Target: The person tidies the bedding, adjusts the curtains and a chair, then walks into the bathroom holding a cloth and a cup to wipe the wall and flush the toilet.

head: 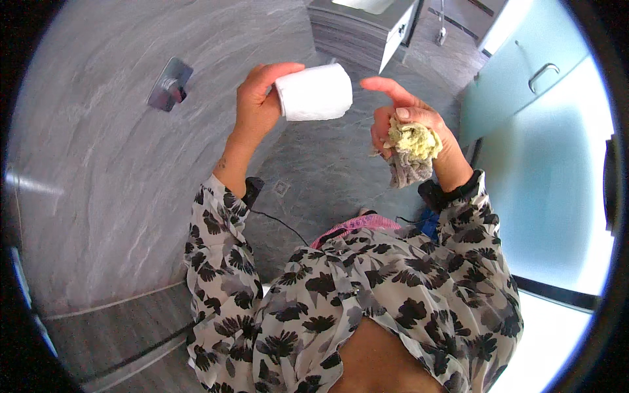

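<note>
A white toilet paper roll [317, 93] lies on its side in the air, gripped at its left end by my left hand [258, 98]. To the right of the roll, and apart from it, my right hand [410, 108] holds a crumpled cloth [413, 152], partly yellow and partly grey. The index finger of that hand points toward the roll's right end. On the marbled grey wall at the left is a metal holder [170, 86] with a short arm and no roll on it.
A vanity cabinet [351, 37] with a white basin [366, 5] stands at the far end. Along the right runs a frosted glass door [521, 64] with a metal handle [544, 76]. A floor drain [281, 188] sits in the grey tiled floor [324, 167]. A black cable [282, 223] hangs near my left sleeve.
</note>
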The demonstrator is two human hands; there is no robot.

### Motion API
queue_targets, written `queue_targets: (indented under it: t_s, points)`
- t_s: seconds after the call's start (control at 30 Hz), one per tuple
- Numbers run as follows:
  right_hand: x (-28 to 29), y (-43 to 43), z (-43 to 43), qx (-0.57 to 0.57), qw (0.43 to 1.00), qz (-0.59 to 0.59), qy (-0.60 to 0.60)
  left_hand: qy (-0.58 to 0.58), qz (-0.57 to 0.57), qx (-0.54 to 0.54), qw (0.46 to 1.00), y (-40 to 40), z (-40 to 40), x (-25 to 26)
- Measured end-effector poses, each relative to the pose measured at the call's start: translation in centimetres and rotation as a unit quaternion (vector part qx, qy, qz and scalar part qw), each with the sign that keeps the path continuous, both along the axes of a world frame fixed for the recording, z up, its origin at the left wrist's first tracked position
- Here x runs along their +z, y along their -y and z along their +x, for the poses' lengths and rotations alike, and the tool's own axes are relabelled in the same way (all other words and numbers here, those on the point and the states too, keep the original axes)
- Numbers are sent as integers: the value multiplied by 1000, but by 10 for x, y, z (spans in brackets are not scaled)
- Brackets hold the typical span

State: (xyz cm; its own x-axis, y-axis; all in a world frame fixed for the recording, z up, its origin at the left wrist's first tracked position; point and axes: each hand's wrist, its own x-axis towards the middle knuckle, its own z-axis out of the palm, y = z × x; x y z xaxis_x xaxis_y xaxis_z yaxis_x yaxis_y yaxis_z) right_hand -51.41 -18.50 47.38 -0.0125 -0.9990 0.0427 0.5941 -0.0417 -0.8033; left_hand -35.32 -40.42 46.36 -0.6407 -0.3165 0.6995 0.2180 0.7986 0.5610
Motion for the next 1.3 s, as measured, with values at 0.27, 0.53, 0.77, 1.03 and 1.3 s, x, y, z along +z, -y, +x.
queue_targets:
  t_s: [0.27,0.53,0.77,1.03,1.3]
  points:
    - [-8,-5,-10,53,998,-9,13,61,101,-106,987,-36,-49,-5]
    - [-39,-1,0,14,996,34,84,139,314,-51,938,-35,-45,-42]
    - [-53,0,13,8,985,112,130,133,444,17,886,-55,-40,-35]
    - [-60,1,16,-27,982,158,95,161,610,-16,776,-61,-40,-26]
    - [-70,-11,6,-94,981,117,120,63,552,-62,829,-53,-8,-43]
